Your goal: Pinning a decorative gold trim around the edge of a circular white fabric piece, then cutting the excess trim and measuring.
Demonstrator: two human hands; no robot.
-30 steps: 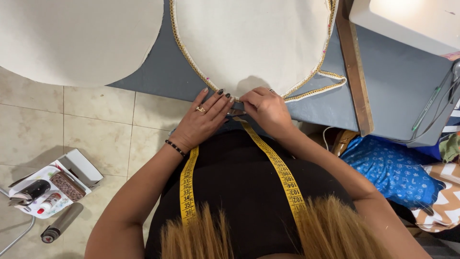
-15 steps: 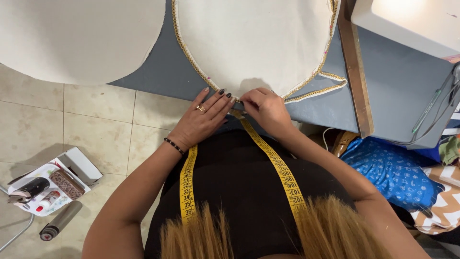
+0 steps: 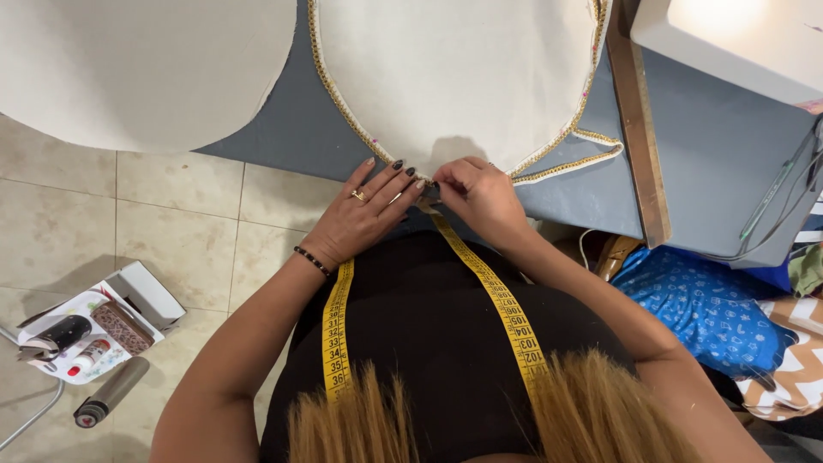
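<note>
A cream fabric piece (image 3: 454, 77) with a curved edge lies on a grey table (image 3: 274, 129). Gold braid trim (image 3: 339, 103) runs along that edge, and a loose end loops at the right (image 3: 591, 150). My left hand (image 3: 364, 210) lies flat with its fingers pressing the fabric's lowest point. My right hand (image 3: 480, 193) pinches the trim at the same spot, fingertips touching those of the left. A yellow measuring tape (image 3: 506, 313) hangs around my neck, one end reaching up between my hands.
A second cream fabric piece (image 3: 137, 69) lies at the left. A wooden strip (image 3: 639, 129) and a white sewing machine (image 3: 729, 43) stand at the right. Blue patterned cloth (image 3: 707, 309) sits below. On the tiled floor are an open box of small items (image 3: 94, 330) and a dark cylinder (image 3: 111, 390).
Both hands stay at the same point on the fabric edge. The fingers have shifted only slightly.
</note>
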